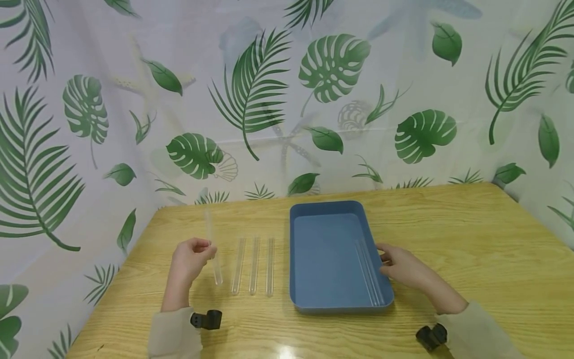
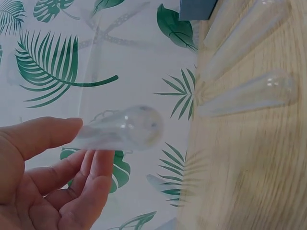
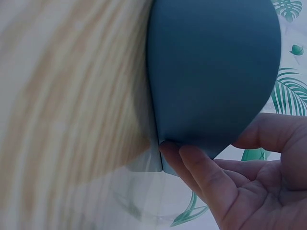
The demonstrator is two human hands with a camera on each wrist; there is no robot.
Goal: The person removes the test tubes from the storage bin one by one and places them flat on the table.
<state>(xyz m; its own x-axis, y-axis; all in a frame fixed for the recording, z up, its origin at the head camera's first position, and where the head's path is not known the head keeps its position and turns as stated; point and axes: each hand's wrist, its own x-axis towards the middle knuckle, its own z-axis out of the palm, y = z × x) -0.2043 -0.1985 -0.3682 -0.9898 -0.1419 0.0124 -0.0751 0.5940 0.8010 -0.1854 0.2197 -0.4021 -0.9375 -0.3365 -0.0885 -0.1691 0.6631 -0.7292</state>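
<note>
Both hands are busy now: your left hand [image 1: 190,257] pinches a clear tube [image 1: 217,274] between thumb and fingertips, the other fingers bent loosely beneath. That tube sits left of the tray, leaning a little, and from your left wrist its rounded end points back toward you, seen against the leafy cloth [image 1: 334,65].

Over to your right hand [image 1: 403,267], out at the tray's right side! You've got the blue tray [image 1: 323,264] by its wall, thumb and fingers partly spread with the wall between them; your right wrist shows two fingertips touching low on the outside, near the bottom edge.

Between your left hand and the tray, three tubes [image 1: 253,269] lie side by side on the wooden counter [image 1: 471,249], roughly parallel, well apart from the tray, rounded ends toward you. Inside the tray, more tubes [image 1: 368,274] rest along the right wall, close together and too faint to count surely. Your light sleeves [image 1: 175,331] each carry a black camera [image 1: 207,319] at the wrist.
</note>
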